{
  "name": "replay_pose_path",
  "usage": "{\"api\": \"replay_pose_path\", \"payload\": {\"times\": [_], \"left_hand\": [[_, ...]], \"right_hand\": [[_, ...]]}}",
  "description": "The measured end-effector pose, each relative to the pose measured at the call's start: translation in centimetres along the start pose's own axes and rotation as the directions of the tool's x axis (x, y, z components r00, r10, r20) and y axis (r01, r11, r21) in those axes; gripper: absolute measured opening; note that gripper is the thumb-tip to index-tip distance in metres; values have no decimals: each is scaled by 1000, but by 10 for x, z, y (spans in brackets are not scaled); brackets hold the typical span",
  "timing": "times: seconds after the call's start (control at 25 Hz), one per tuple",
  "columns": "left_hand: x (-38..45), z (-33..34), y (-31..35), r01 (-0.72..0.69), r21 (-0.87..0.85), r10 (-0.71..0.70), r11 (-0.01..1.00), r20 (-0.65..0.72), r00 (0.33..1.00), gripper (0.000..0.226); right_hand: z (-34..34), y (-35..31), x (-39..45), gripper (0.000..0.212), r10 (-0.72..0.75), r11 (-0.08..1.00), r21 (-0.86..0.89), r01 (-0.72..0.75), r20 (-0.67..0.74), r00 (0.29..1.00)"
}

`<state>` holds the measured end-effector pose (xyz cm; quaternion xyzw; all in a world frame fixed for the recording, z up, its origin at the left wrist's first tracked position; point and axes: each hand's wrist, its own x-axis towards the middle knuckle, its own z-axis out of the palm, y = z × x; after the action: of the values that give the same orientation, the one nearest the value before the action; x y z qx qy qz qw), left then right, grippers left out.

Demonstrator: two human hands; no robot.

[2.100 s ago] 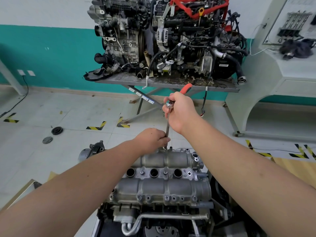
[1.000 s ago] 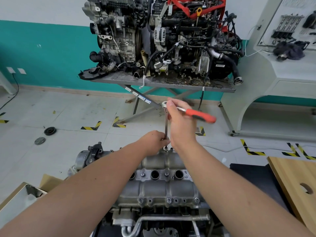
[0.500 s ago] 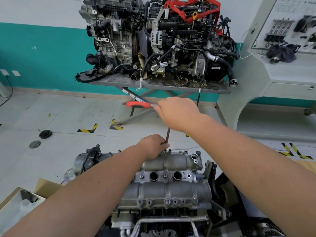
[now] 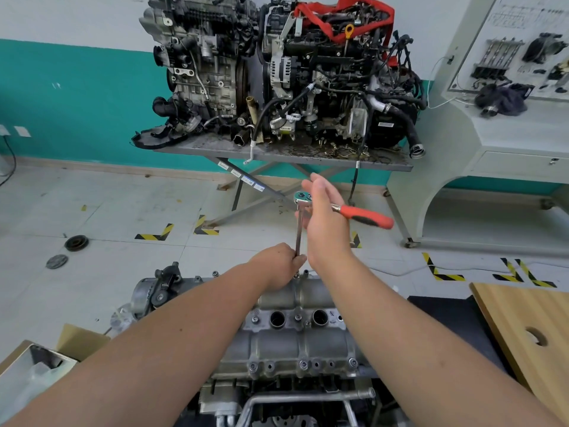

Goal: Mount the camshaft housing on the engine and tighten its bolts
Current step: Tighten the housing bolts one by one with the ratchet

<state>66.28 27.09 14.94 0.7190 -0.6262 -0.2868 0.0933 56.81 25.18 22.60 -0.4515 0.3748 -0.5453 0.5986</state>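
The grey camshaft housing [image 4: 295, 343] lies on the engine in front of me, with several bolts along its edges. My left hand [image 4: 277, 266] pinches the lower end of a long extension bar [image 4: 298, 235], which stands upright on a bolt [image 4: 296, 275] at the housing's far edge. My right hand [image 4: 326, 223] holds the ratchet [image 4: 366, 217] close to its head, at the top of the bar. The red handle points right. How my right fingers wrap the tool is partly hidden.
Two dirty engines [image 4: 277, 72] stand on a metal table [image 4: 215, 149] ahead. A white console [image 4: 508, 143] is at the right, a wooden board [image 4: 529, 318] at the near right, and a cardboard box [image 4: 40, 365] at the lower left. Two round discs [image 4: 76, 242] lie on the floor.
The ratchet handle has swung from pointing left to pointing right as my right hand turned it. My left hand has stayed on the bar's lower end.
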Motion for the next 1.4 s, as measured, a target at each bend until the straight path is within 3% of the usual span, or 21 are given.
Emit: {"api": "replay_pose_path", "payload": {"times": [0.08,0.16,0.2,0.24,0.28,0.44,0.52,0.56,0.64,0.68,0.72,0.8,0.88,0.92,1.0,1.04,1.12,1.16,1.24,1.28,1.4], "left_hand": [[-2,0,0,-48,5,48,999,-11,999,37],[-6,-1,2,-103,-131,95,986,-63,993,32],[-9,-1,3,-132,-190,115,973,-98,989,34],[-9,-2,3,-147,-166,130,975,-109,985,35],[-8,-3,4,-136,-93,130,986,-67,989,37],[4,0,-1,-54,37,52,998,49,997,39],[5,-1,-2,-45,80,42,996,46,998,43],[5,0,-2,-49,105,43,993,56,997,43],[5,-2,-4,-48,128,38,991,74,997,43],[5,-3,-4,-41,128,32,991,75,997,44],[5,-3,-5,-36,121,27,992,73,997,45],[4,-1,-7,-38,89,33,995,61,998,43],[4,1,-8,-31,8,31,999,49,998,41],[4,2,-8,-23,-40,25,999,44,999,42],[4,1,-7,-8,-89,12,996,38,999,45],[3,0,-6,-12,-83,15,997,34,999,45],[2,-1,-5,-36,-59,38,998,43,998,44],[2,-1,-5,-54,-55,56,997,34,998,42],[0,0,-3,-100,-63,98,993,-30,995,43],[0,0,-2,-92,-73,89,993,-39,995,46],[-2,-3,1,-23,-52,27,998,61,998,50]], "right_hand": [[-11,7,-3,27,-359,816,-394,424,229,905],[-18,7,5,30,-577,307,-484,819,589,565],[-18,4,9,30,-564,56,-473,879,712,419],[-15,-1,12,27,-506,-132,-474,870,787,352],[-11,-7,11,22,-428,-254,-508,823,822,375],[8,-35,12,44,-48,-391,-718,576,641,766],[15,-49,19,35,67,-297,-797,527,533,844],[17,-54,22,30,139,-128,-875,466,450,882],[18,-57,23,23,351,462,-883,78,263,899],[17,-54,19,18,457,694,-694,-190,220,862],[16,-51,14,13,517,808,-444,-387,220,827],[15,-38,10,6,518,838,78,-540,196,833],[14,-24,11,6,443,805,389,-449,111,890],[11,-18,10,4,361,850,389,-355,61,931],[1,-6,6,12,108,992,57,-109,30,994],[-5,-1,3,22,-46,981,-182,61,83,995],[-18,3,3,30,-418,685,-516,514,300,858],[-22,2,6,27,-552,412,-563,717,471,687],[-24,-4,15,24,-529,-74,-520,851,744,409],[-21,-10,18,27,-427,-221,-505,834,819,383],[-8,-23,12,37,-158,-409,-561,720,820,550]]}}
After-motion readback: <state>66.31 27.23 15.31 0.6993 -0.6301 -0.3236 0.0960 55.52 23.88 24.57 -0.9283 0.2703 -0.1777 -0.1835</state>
